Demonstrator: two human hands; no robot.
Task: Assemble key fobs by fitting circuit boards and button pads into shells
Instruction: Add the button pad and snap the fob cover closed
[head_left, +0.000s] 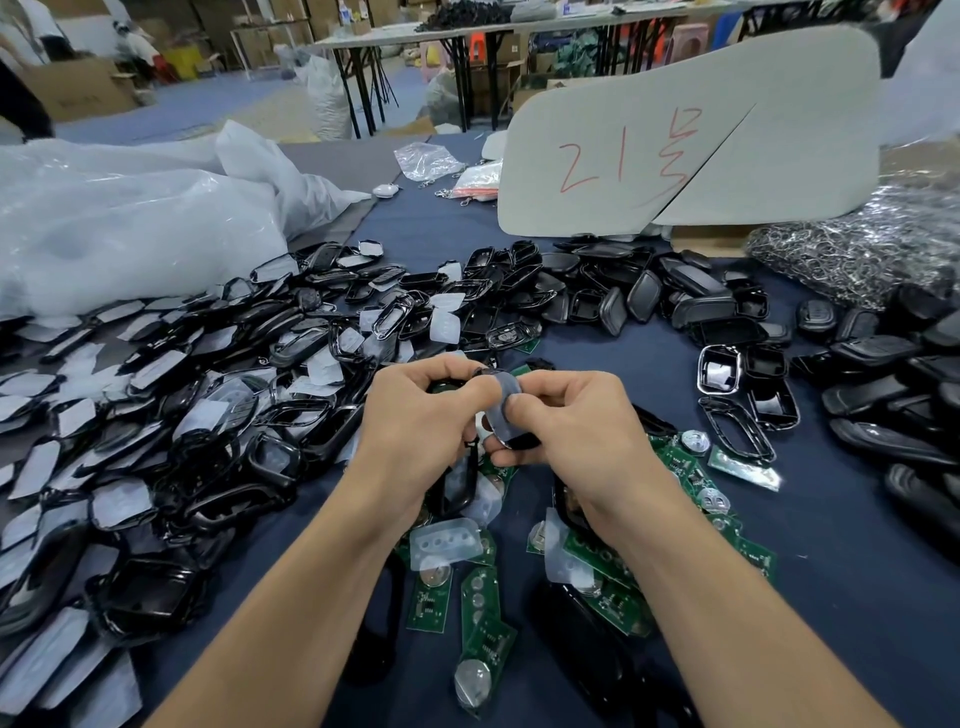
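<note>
Both hands mid-bench, left hand (415, 415) and right hand (566, 426) fingers pinching translucent grey rubber button pad (503, 410) onto glossy black plastic shell (519, 441), green circuit boards (480, 618) near front edge

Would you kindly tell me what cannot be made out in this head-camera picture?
1. Head view: the shell is mostly covered by the left hand, the right hand and the grey pad; whether a board sits inside is hidden.
2. Head view: circuit boards lie partly under the forearms.
3. Head view: people at the far left edge are blurred and cut off.
</note>
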